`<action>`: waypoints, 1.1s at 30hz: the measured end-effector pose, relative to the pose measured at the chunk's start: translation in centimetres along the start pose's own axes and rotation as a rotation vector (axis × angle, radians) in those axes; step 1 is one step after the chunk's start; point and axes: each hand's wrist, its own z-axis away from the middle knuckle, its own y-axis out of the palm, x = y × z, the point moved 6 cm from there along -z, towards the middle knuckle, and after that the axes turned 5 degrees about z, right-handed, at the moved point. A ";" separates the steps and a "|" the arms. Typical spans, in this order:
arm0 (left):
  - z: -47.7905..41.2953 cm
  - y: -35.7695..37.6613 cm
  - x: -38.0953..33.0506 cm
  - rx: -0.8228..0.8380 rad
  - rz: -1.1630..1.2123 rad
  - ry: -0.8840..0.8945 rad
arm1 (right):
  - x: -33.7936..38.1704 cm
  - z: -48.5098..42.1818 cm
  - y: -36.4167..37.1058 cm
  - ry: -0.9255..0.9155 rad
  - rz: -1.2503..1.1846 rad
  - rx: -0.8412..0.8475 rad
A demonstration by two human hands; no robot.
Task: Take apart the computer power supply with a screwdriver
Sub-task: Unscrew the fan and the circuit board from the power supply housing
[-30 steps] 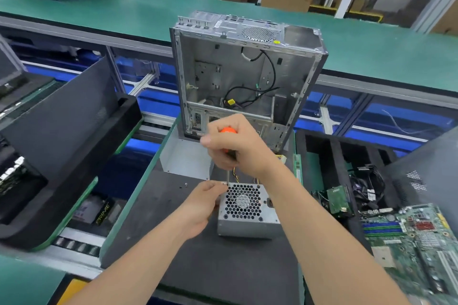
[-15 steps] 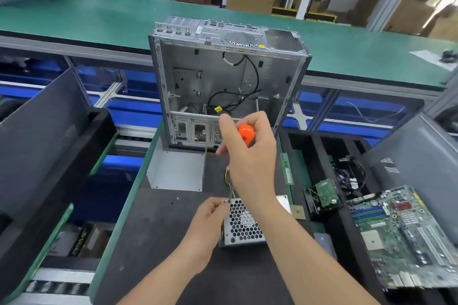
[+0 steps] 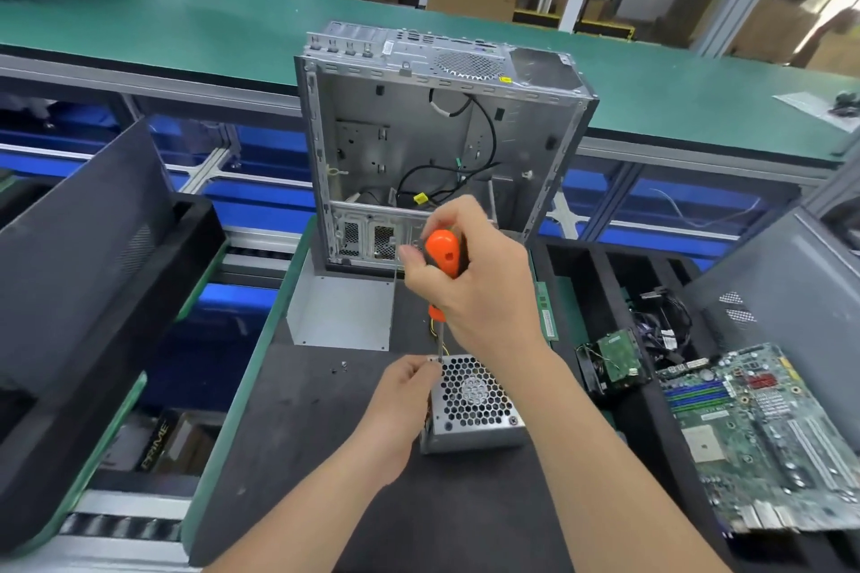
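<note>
Driving a corner screw out of the power supply (image 3: pixel 474 405), which is lying grille-up on the dark worktop (image 3: pixel 302 433). My right hand (image 3: pixel 479 293) is wrapping the screwdriver (image 3: pixel 442 252) handle, and my left hand (image 3: pixel 404 395) is pinching its shaft near the tip. The next move, I judge, is calling for steady downward turning. The gutted case (image 3: pixel 442 144) is standing just behind, and loose screws (image 3: pixel 343 364) are lying nearby to the left.

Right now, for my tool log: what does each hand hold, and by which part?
Right hand grips the screwdriver by its orange handle; left hand pinches the power supply at its far left corner.
</note>
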 end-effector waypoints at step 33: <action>0.9 0.2 -1.2 0.045 -0.068 0.047 | 1.7 -3.9 -2.1 -0.307 0.468 0.783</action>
